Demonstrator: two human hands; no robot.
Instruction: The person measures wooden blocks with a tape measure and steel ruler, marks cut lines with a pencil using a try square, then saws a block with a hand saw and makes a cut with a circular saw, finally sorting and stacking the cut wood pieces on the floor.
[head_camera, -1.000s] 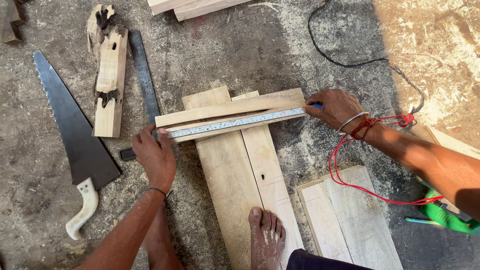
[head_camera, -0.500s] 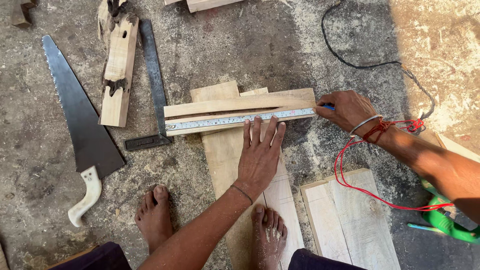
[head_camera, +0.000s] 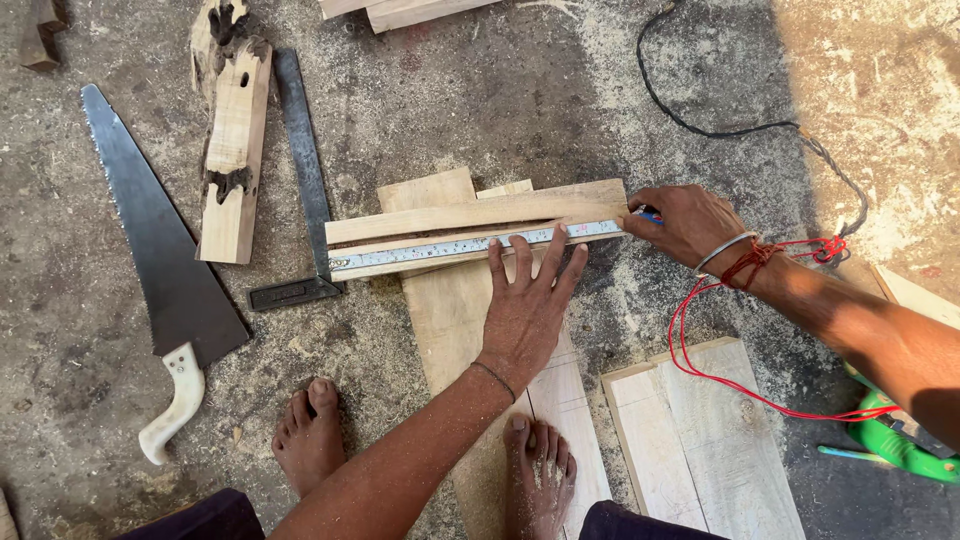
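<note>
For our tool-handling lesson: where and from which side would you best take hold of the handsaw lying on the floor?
Probably by the pale curved handle of the handsaw, coming from the near end by the left foot. The handle points that way; the blade is thin and toothed.

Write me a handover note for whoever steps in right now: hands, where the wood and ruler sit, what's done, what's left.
Left hand: flat, fingers spread, pressing the long steel ruler onto the narrow pale wooden strip.
Right hand: at the ruler's right end, pinching a small blue marking tool, only its tip visible.
The strip lies crosswise on the wide pale plank; one foot rests on that plank.
Done: ruler aligned along the strip.
Left: no drawn line is visible yet.
Grey handsaw with white handle lies untouched at left.
</note>
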